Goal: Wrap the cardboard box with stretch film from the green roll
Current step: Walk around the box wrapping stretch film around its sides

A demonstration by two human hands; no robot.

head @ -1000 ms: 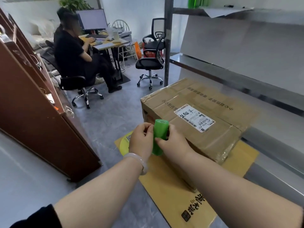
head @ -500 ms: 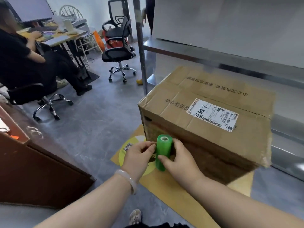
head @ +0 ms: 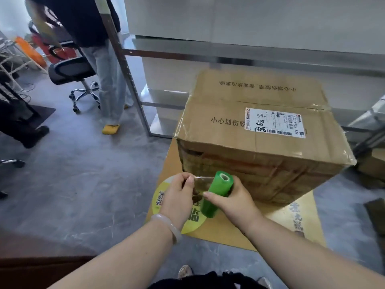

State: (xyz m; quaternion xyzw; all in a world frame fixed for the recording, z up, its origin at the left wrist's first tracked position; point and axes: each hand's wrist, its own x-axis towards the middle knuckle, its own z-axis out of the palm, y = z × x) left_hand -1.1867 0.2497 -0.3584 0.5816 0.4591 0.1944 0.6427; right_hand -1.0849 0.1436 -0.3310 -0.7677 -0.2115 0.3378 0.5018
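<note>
A large cardboard box (head: 256, 130) with a white shipping label stands on a flattened yellow cardboard sheet (head: 233, 228) on the floor. In front of its near side my right hand (head: 233, 200) grips the green roll (head: 217, 195) of stretch film, held upright and slightly tilted. My left hand (head: 177, 197) pinches the loose end of the clear stretch film (head: 203, 182), pulled a short way left off the roll. The film does not touch the box.
A metal shelf frame (head: 125, 69) stands behind and left of the box. A person in light trousers (head: 108, 80) stands by its post, next to a black office chair (head: 73, 74). Grey floor stretches to the left. Dark objects (head: 375, 217) lie at the right.
The view has come closer and lower toward the box. My left hand has drawn a short strip of film off the roll. A standing person has appeared by the shelf post.
</note>
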